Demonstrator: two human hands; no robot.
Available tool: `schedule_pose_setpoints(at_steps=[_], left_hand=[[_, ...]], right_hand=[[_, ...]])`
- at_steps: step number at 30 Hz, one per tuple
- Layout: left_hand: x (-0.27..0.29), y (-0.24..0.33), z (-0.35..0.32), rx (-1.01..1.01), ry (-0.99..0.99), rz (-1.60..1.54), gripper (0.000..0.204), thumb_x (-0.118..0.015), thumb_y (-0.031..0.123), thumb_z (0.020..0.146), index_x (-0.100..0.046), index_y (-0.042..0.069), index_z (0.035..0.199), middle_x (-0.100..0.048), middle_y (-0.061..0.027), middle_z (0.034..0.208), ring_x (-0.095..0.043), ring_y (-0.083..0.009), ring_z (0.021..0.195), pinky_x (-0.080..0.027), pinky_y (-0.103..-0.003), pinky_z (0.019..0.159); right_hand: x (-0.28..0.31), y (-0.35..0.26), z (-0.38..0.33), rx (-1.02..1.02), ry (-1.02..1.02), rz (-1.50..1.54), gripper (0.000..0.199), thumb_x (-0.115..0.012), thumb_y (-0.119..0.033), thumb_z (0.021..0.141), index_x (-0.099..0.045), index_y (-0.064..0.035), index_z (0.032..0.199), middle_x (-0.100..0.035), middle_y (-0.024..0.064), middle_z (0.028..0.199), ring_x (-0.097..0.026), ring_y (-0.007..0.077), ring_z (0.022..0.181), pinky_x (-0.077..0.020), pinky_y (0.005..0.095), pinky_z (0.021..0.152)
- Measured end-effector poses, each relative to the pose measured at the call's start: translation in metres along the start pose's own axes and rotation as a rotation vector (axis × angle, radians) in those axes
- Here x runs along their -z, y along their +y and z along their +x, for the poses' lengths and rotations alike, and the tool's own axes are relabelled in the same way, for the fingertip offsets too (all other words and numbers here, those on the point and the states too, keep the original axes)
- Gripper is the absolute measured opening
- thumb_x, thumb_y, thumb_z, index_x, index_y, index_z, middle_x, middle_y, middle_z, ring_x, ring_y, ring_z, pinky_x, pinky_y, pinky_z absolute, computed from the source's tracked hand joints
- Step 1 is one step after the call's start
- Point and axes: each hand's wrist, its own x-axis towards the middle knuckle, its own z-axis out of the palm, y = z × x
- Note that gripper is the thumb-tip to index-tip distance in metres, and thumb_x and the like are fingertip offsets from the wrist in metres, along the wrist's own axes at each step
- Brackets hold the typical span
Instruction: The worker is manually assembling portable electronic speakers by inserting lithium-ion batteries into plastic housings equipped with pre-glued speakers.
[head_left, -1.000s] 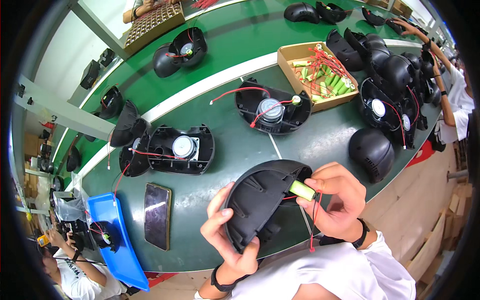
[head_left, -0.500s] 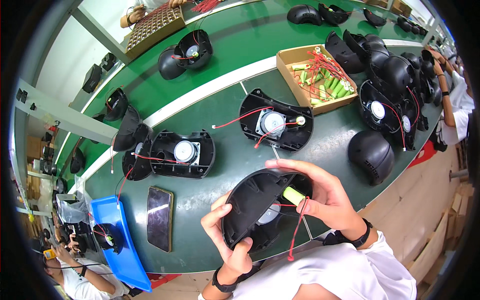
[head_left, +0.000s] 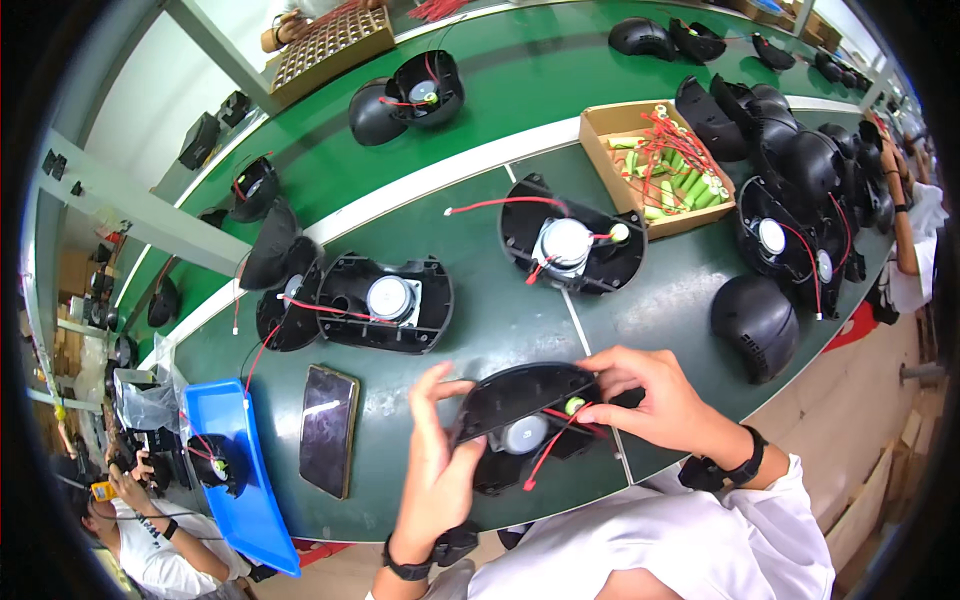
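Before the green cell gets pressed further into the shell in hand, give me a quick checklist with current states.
1. Left hand grips the black shell by its left edge: ok.
2. Right hand fingertips at the green cell: ok.
3. Cell fully seated: cannot tell.
4. Red wire clear of the cell: not ok, it runs right beside it.
5. Phone apart from the shell: ok.

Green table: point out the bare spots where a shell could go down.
Bare table lies between the phone, the open shell and the left hand. The far green strip is open too. Crowded: right end, around the battery box.
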Motion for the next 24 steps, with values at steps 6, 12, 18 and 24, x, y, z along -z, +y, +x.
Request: schedule_pose_setpoints(at_steps=[6,12,18,24], left_hand=[[0.077,0.001,-0.004,0.031,0.160,0.146,0.060,-0.051,0.028,0.085,-0.034,0.004,0.136,-0.053,-0.0150,0.113,-0.061,-0.0192,0.081,-0.052,-0.024,0.057],[0.098,-0.027,0.035,-0.048,0.415,0.023,0.051,-0.049,0.021,0.091,-0.034,0.004,0.137,-0.050,-0.0153,0.113,-0.056,-0.0241,0.101,-0.051,-0.034,0.082],[0.101,-0.038,0.059,-0.047,0.311,-0.401,0.047,-0.052,0.015,0.090,-0.039,0.002,0.133,-0.054,-0.0108,0.115,-0.056,-0.0226,0.102,-0.051,-0.040,0.084],[0.090,-0.035,0.072,0.053,0.141,-0.480,0.035,-0.050,0.009,0.088,-0.045,0.002,0.122,-0.057,-0.0112,0.106,-0.060,-0.0247,0.098,-0.054,-0.045,0.080]], right_hand=[[0.085,-0.044,0.006,0.168,0.242,-0.450,0.017,-0.068,-0.007,0.076,-0.066,0.0002,0.091,-0.068,0.0096,0.083,-0.064,0.0156,0.068,-0.0494,0.0258,0.059],[0.160,-0.019,0.059,0.073,0.286,-0.938,0.019,-0.064,-0.014,0.078,-0.066,0.0019,0.090,-0.065,0.0183,0.079,-0.063,0.0301,0.070,-0.0492,0.0356,0.068],[0.159,-0.008,0.076,-0.006,0.150,-0.849,0.016,-0.065,-0.012,0.078,-0.066,0.0020,0.085,-0.064,0.0168,0.075,-0.062,0.0264,0.071,-0.0482,0.0345,0.068],[0.174,-0.001,0.076,0.063,0.250,-0.370,0.012,-0.061,-0.008,0.084,-0.062,0.0043,0.086,-0.063,0.0038,0.076,-0.057,0.0095,0.074,-0.0456,0.0244,0.070]])
